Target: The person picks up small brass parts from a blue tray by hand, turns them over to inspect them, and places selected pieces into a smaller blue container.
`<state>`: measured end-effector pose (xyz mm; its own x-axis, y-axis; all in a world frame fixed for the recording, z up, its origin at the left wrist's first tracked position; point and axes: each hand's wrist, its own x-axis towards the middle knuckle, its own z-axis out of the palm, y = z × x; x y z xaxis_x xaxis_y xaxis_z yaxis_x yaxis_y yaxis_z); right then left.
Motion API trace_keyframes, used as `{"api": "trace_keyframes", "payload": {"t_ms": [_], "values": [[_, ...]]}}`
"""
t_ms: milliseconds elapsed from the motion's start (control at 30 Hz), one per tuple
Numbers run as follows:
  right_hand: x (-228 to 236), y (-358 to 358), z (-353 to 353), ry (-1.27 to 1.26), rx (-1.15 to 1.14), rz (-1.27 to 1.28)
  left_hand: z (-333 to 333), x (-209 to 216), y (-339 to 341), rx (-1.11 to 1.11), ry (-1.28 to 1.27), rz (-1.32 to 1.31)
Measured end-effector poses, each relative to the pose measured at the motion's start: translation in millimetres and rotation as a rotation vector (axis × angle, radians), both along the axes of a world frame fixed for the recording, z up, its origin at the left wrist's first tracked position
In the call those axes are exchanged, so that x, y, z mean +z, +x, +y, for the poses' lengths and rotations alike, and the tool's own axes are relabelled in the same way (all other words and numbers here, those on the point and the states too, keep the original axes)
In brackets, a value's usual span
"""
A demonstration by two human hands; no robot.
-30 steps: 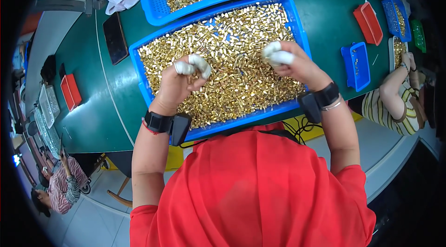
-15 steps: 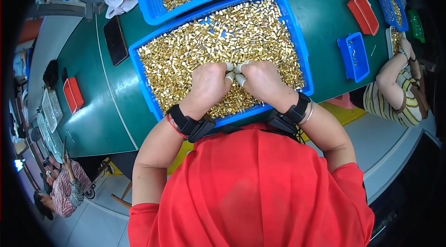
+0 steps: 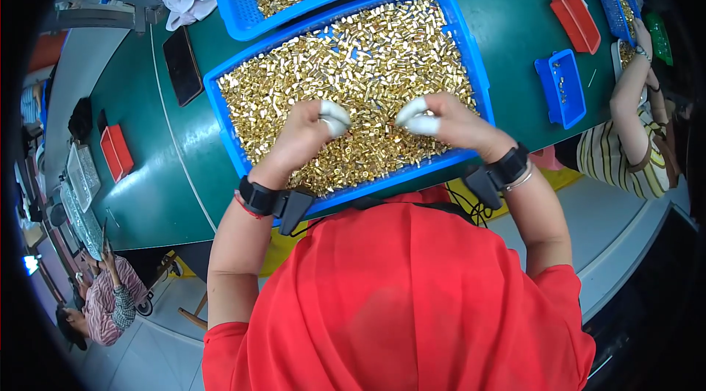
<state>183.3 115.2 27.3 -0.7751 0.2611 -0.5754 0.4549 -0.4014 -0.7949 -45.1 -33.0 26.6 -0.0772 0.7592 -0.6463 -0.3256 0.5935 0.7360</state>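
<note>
We are holding our left hand (image 3: 305,128) and right hand (image 3: 454,124) apart over gold-coloured pieces (image 3: 368,90), which are lying in a blue tray (image 3: 482,93) on the green worktop (image 3: 515,9). Both are curving, thumb and finger close together; whether they are gripping any, we cannot see.

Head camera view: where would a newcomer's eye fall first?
Probably on the many small gold-coloured pieces across the large blue tray at the centre. Next, the left hand and right hand over them, with white finger covers, then the red clothing at the lower middle.
</note>
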Motion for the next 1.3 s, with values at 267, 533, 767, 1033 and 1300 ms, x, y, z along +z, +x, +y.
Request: {"api": "trace_keyframes", "payload": {"t_ms": [267, 533, 767, 1033, 1300], "values": [[-24, -26, -58, 1.174, 0.220, -0.038, 3, -8, 46, -0.534, 0.329, 1.162], [-6, 4, -10, -0.013, -0.093, 0.044, 13, -4, 48, -0.735, 0.314, 1.258], [-13, 4, -30, 0.570, 0.015, -0.021, 21, -7, 52, -0.701, 0.333, 1.235], [-15, -24, -58, 1.291, 0.321, -0.085, 24, 0, 56, -0.867, 0.299, 1.325], [-17, -28, -52, 1.466, 0.480, -0.036, 27, 2, 57, -0.913, 0.364, 1.342]]}}
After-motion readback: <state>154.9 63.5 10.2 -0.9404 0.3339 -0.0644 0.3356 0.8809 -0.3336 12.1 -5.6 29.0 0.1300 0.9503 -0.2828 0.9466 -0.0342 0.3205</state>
